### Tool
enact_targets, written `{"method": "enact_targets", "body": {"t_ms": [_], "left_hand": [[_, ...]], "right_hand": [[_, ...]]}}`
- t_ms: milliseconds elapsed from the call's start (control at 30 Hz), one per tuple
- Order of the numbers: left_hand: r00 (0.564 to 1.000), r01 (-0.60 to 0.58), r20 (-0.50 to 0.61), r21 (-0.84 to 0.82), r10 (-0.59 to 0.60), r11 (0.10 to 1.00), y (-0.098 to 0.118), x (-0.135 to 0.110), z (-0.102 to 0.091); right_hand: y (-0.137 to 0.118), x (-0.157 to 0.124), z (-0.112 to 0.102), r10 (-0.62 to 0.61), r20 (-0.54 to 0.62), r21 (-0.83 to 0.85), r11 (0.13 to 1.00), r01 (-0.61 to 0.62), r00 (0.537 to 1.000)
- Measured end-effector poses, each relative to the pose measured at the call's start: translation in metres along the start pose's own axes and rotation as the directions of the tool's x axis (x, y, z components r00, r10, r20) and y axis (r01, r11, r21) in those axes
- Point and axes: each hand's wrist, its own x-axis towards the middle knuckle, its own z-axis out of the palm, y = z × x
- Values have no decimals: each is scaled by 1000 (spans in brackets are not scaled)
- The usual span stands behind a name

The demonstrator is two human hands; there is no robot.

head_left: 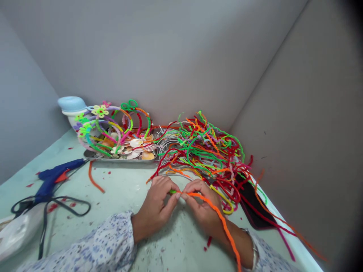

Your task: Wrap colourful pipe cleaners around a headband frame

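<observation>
My left hand point(160, 201) and my right hand point(203, 206) meet fingertip to fingertip above the table. Both pinch an orange pipe cleaner point(219, 217), whose long free end runs over my right wrist toward the bottom edge. A short bit of green shows between my left thumb and forefinger; whether it joins the orange one is hidden by the fingers. Just beyond my hands lies a tangled heap of pipe cleaners point(195, 149) in red, green, orange and purple. Several headbands point(112, 126) wrapped in coloured pipe cleaner, some with fuzzy flowers, stand at the back left.
Under the headbands a metal tray point(121, 160) holds seashells point(136, 143). A blue glue gun point(53, 175) with a black cord lies left, near a plastic bag point(21, 236). A light-blue-lidded bottle point(72, 107) stands behind. At right a dark phone-like slab point(256, 211) lies beside the wall.
</observation>
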Motion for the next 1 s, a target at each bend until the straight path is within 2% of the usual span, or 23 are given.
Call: {"method": "enact_targets", "body": {"t_ms": [133,300,533,700,1000], "left_hand": [[1000,-6,14,5,6,1000,1,-1,0],[999,-10,31,12,10,1000,0,-1,-1],[999,-35,36,38,33,999,-1,0,-1],[998,-46,45,44,44,998,-1,0,-1],[997,-57,53,68,54,996,0,0,0]], "right_hand": [[-8,3,-4,226,80,37,973,-230,971],[-9,7,-8,328,159,111,931,-347,931],[-8,14,-10,358,288,164,896,-414,888],[-11,17,-12,405,279,118,885,-449,871],[-7,15,-8,430,282,156,862,-483,858]]}}
